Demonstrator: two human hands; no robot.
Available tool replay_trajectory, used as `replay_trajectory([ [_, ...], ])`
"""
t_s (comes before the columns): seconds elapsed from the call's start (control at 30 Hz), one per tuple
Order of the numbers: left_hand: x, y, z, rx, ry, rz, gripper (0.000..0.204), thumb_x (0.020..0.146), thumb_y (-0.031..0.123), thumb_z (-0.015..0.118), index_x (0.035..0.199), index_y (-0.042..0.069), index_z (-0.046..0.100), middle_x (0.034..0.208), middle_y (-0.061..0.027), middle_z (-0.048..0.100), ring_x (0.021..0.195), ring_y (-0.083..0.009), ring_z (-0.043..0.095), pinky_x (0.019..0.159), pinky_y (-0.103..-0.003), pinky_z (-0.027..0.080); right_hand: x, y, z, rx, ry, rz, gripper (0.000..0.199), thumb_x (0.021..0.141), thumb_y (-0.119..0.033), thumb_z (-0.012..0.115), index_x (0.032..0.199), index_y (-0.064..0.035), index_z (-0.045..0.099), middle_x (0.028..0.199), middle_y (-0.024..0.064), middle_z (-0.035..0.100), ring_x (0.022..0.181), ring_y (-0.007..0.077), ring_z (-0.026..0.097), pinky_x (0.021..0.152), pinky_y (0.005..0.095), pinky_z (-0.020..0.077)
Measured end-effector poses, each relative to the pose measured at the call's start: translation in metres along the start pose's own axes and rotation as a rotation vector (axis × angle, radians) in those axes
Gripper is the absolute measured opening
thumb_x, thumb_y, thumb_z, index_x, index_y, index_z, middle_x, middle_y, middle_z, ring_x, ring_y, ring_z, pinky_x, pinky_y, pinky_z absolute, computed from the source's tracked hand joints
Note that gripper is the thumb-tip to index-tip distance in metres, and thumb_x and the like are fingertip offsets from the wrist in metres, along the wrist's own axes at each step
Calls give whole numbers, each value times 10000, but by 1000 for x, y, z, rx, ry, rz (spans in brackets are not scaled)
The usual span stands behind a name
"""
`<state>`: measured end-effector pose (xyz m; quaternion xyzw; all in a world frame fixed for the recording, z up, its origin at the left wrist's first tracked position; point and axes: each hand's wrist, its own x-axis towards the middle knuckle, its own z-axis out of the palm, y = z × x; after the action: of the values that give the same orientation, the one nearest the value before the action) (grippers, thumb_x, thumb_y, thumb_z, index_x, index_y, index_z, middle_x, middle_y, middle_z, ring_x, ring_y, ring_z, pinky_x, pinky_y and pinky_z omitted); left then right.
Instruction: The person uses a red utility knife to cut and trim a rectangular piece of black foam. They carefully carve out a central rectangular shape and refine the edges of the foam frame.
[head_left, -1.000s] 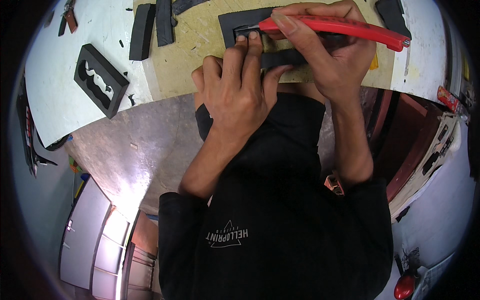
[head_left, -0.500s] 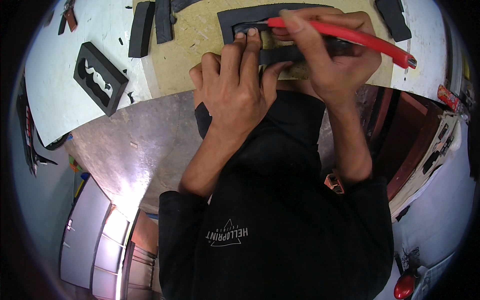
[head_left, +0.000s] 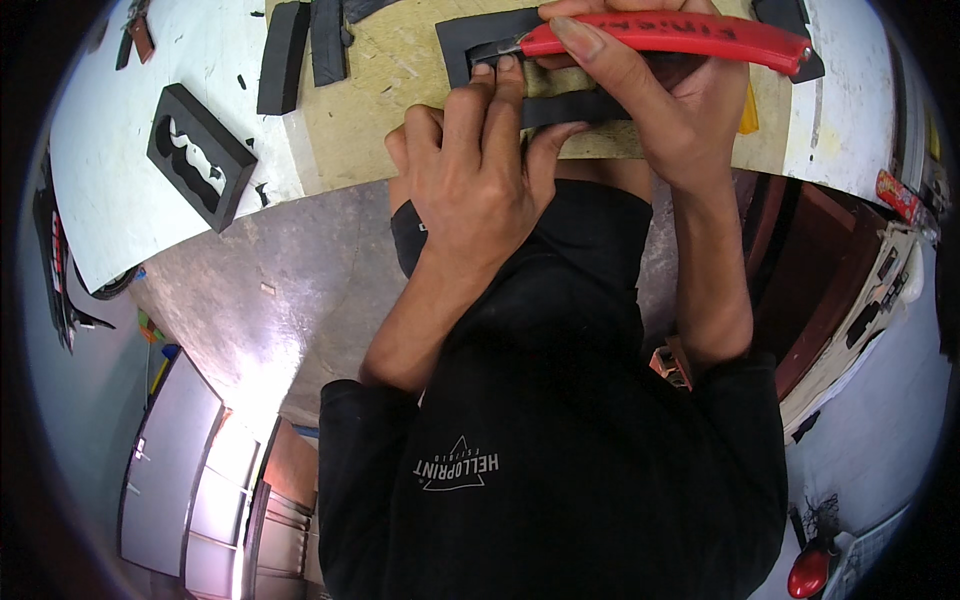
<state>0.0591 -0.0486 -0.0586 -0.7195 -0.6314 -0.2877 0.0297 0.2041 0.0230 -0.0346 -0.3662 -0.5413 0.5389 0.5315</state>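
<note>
At the top centre, a black foam frame [head_left: 455,42] with a cut-out middle lies on a yellowish board [head_left: 390,75]. My left hand [head_left: 465,165] presses it down, two fingertips at the inner left corner and the thumb against the near strip. My right hand [head_left: 690,120] is closed around a red-handled cutter knife [head_left: 680,35], held nearly level with its tip pointing left. The tip meets the foam by the inner corner, just beyond my left fingertips. My right hand covers the frame's right part.
Left on the white table [head_left: 110,190] lies a thick black foam block [head_left: 230,165] with a wavy opening. Black foam strips [head_left: 285,60] lie beyond, with small scraps around. Another dark foam piece [head_left: 775,12] sits far right. A yellow object [head_left: 748,110] shows beside my right wrist.
My right hand has turned and shifted slightly, bringing the knife's rear end up and left. A yellow object now shows beside the wrist. My left hand stays nearly in place.
</note>
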Motion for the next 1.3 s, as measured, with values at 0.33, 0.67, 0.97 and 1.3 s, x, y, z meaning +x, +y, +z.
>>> replay_trajectory([
  [0.33,-1,1,0,0,9,-6,528,788,454,803,1143,72,720,1036,-68,667,832,-248,554,734,-366,396,4,6,-7,-32,-76,-47,234,906,19,703,1033,35,508,1009,226,704,848,166,719,738,254,582],
  [0.67,-2,-1,3,-28,38,6,539,810,435,772,1170,37,720,1090,-60,669,758,-234,504,699,-383,333,0,-2,5,-29,22,-68,252,893,51,696,1029,38,484,942,232,697,839,189,725,722,278,599],
  [0.97,-2,0,4,-38,45,3,538,809,434,772,1168,39,717,1077,-61,668,758,-235,513,697,-381,332,0,1,2,-29,56,-16,216,912,34,686,996,34,487,917,235,703,833,199,728,719,296,604],
  [1.3,-2,-1,3,-11,52,17,521,814,421,762,1174,47,718,1078,-40,662,766,-229,522,699,-379,337,-2,4,7,-57,36,-97,247,892,64,699,995,37,475,936,221,699,837,198,727,727,289,597],
])
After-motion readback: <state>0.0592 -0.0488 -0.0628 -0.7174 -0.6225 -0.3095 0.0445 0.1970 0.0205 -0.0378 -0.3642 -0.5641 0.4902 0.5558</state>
